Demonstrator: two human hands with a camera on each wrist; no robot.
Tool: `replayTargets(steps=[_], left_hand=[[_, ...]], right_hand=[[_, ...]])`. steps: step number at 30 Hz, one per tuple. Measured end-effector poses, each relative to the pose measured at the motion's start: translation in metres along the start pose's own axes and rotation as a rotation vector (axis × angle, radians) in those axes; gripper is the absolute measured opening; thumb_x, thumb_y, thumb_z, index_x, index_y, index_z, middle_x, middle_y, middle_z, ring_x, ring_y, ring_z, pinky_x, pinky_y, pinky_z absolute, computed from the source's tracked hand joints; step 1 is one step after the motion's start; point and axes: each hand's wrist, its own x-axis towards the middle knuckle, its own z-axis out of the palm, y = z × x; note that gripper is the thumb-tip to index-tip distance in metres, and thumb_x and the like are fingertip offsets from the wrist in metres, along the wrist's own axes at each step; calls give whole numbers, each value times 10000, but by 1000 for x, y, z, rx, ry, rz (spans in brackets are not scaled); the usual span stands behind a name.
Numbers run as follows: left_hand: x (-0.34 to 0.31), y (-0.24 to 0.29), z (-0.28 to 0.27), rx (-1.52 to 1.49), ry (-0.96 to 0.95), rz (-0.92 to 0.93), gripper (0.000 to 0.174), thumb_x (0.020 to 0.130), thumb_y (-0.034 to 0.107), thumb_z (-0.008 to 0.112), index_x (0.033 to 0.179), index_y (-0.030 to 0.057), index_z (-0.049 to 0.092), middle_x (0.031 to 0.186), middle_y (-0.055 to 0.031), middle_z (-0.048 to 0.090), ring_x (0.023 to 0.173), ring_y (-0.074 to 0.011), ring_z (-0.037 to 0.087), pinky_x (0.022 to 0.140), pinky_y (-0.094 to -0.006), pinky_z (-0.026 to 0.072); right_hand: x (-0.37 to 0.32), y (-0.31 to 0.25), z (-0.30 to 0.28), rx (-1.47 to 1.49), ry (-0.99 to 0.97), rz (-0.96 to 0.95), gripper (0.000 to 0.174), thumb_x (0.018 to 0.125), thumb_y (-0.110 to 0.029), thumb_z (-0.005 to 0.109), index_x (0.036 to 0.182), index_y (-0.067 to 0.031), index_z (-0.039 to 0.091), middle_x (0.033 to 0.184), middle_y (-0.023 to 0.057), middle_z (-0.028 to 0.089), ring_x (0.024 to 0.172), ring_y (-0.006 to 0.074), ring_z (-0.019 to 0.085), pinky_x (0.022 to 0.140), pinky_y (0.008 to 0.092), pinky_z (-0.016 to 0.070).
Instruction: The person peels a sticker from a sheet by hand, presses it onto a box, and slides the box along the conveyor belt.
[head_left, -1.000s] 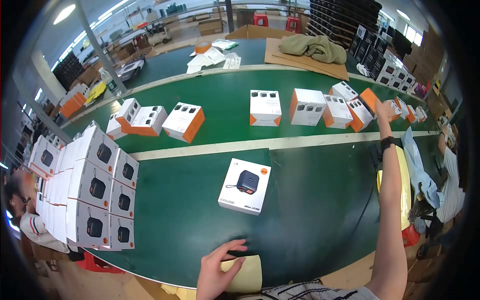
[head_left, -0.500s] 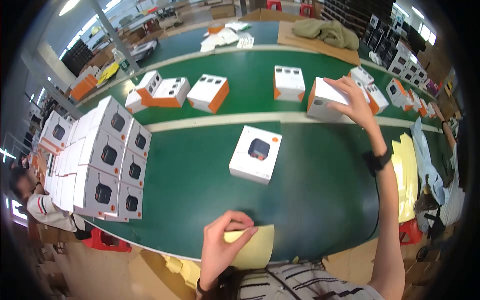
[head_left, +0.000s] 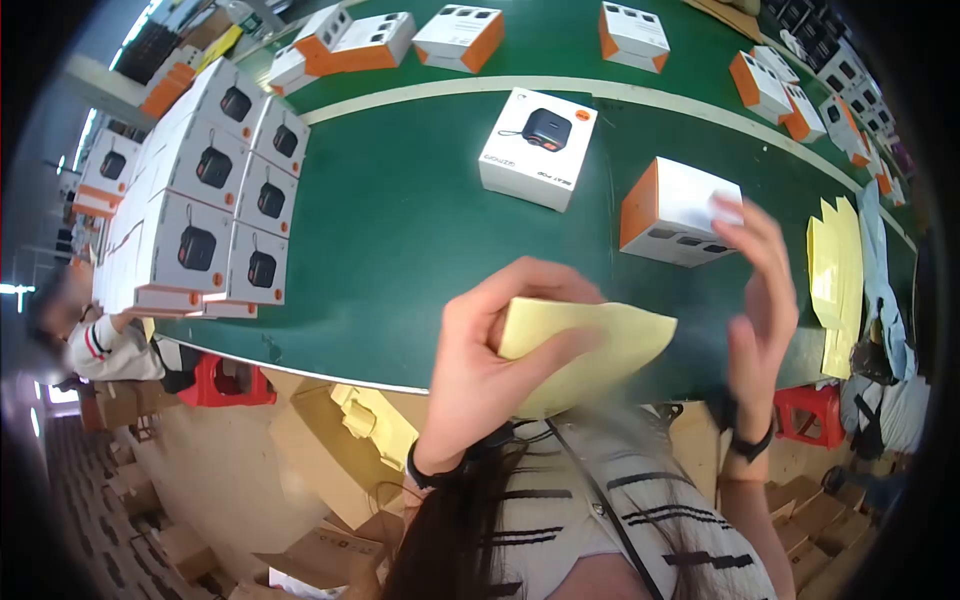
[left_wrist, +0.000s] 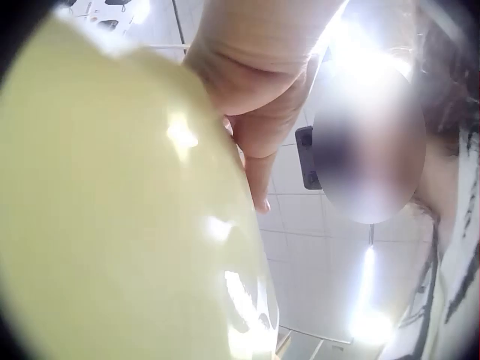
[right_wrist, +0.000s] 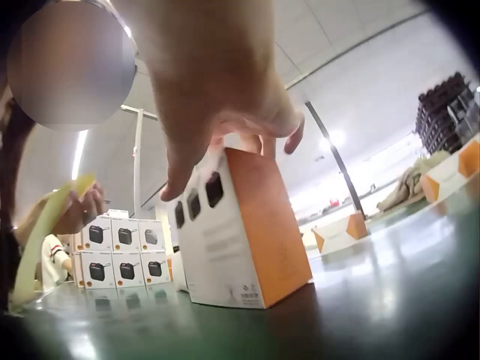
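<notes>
My left hand [head_left: 500, 350] pinches a glossy yellow sheet [head_left: 590, 350] between thumb and fingers, above the near edge of the table. The sheet [left_wrist: 127, 195] fills much of the left wrist view. My right hand [head_left: 762, 290], blurred, has its fingers spread at the right end of a white and orange speaker box [head_left: 675, 210] on the green table. In the right wrist view this box [right_wrist: 232, 240] stands below the hand [right_wrist: 217, 97]. A second white box [head_left: 540, 150] with a speaker picture lies face up behind it, to the left.
Stacked speaker boxes [head_left: 200, 200] stand at the table's left, where another person [head_left: 105, 340] sits. More boxes [head_left: 460, 38] rest on the green strip beyond a pale rail [head_left: 480, 85]. Yellow sheets [head_left: 832, 280] lie at the right edge. A red stool [head_left: 225, 380] stands below left.
My right hand reached to the far strip, took a box and brought it to the near table, where its fingers are now spread. My left hand lifted the yellow sheet; the view tilted downward.
</notes>
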Motion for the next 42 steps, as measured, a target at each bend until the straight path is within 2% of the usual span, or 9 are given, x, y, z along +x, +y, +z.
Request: replayTargets(steps=[2,5,8,14,23,25,31,38,42], left_hand=[[0,-1,9,0,21,32,196,859,-18,689,1044,-23,623,952,-49,678,866,-80,627,747,-219,508],[-3,7,20,-77,28,-39,143,910,39,640,1033,-28,611,944,-99,696,844,-124,657,732,-244,528],[-10,8,27,-307,92,-129,128,997,106,557,1001,-6,619,879,-30,669,753,-10,581,601,-163,432],[-12,3,26,-180,19,-35,179,1031,167,512,1007,-1,568,798,5,648,662,20,532,521,-162,371],[-14,2,37,-254,6,6,179,1042,175,477,997,9,529,885,-36,669,721,-9,581,587,-171,434],[-15,7,40,-300,0,9,136,1029,80,438,1126,2,493,931,-110,677,839,-101,641,707,-231,500],[-15,15,40,-285,-59,10,381,1020,92,482,1369,105,329,987,-93,684,769,-37,607,630,-180,447],[-15,12,35,-293,-37,-67,363,959,-59,484,1307,9,405,1026,-110,661,888,-87,625,753,-212,476],[-7,1,30,-51,53,247,255,937,-73,511,1182,-32,570,1106,-104,657,967,-119,621,827,-237,482]], right_hand=[[-21,-28,36,684,77,196,651,789,-313,820,1254,44,539,1292,203,563,1123,252,589,939,375,445],[-32,-33,56,376,222,166,396,737,74,752,1099,33,596,1109,151,591,973,214,589,858,317,478],[-31,-33,52,341,248,135,323,733,137,702,1024,34,606,1038,127,579,925,199,572,832,296,476],[-36,-38,42,322,253,156,325,716,146,699,1008,36,605,1027,128,585,933,211,573,833,313,477],[-35,-51,36,324,378,161,438,669,110,735,1065,26,566,1029,151,589,973,238,571,870,323,456],[-38,-52,30,250,271,158,395,673,109,734,1028,30,580,1014,149,593,948,229,572,859,318,457],[-38,-51,31,220,351,191,257,746,94,684,989,51,611,994,152,611,931,227,585,847,314,462],[-35,-51,33,224,367,208,298,865,7,622,1150,59,550,1049,136,605,961,205,589,876,309,470],[-46,-53,33,426,484,239,415,856,64,634,1232,38,460,1030,137,589,948,173,582,853,270,476]])
